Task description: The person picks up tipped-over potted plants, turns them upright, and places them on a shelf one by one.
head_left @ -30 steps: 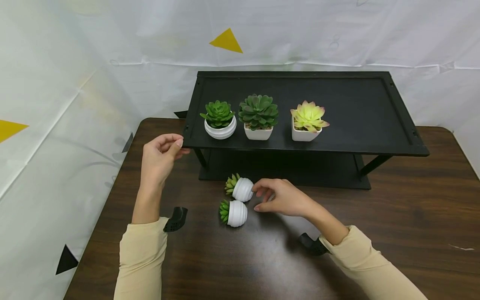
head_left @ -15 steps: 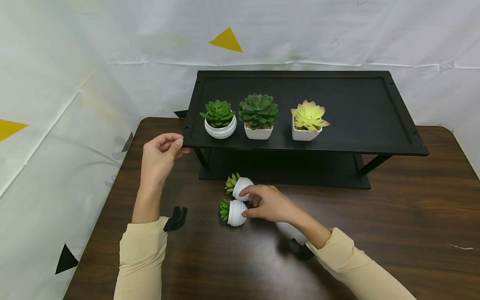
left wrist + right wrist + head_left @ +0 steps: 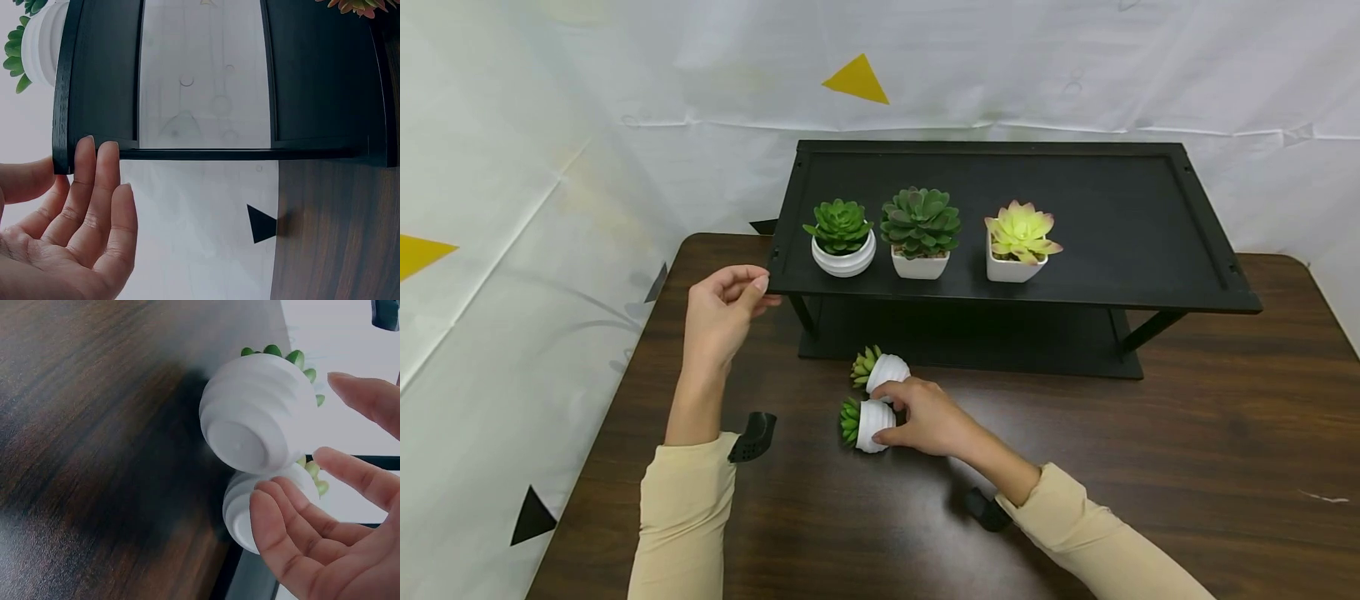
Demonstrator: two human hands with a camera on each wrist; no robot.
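Observation:
In the head view, my left hand (image 3: 718,312) pinches the front left corner of a black two-tier shelf (image 3: 1112,225), thumb above and fingers under the edge. Two small potted succulents in round ribbed white pots lie on their sides before the shelf. My right hand (image 3: 928,417) is over the nearer potted succulent (image 3: 872,427), thumb and forefinger spread about its pot. The right wrist view shows a small gap between thumb and pot. Partly behind that hand lies the farther potted succulent (image 3: 886,371), its leaves yellowish green.
On the top tier stand a green succulent in a round pot (image 3: 842,250), a dark green succulent in a square pot (image 3: 919,242) and a yellow-green succulent in a square pot (image 3: 1018,246). The shelf stands on a dark wooden table (image 3: 1225,467), with white sheeting (image 3: 1037,67) behind.
My right hand has moved left and toward me, from beside the farther potted succulent to around the nearer one. The left hand keeps its hold on the shelf corner.

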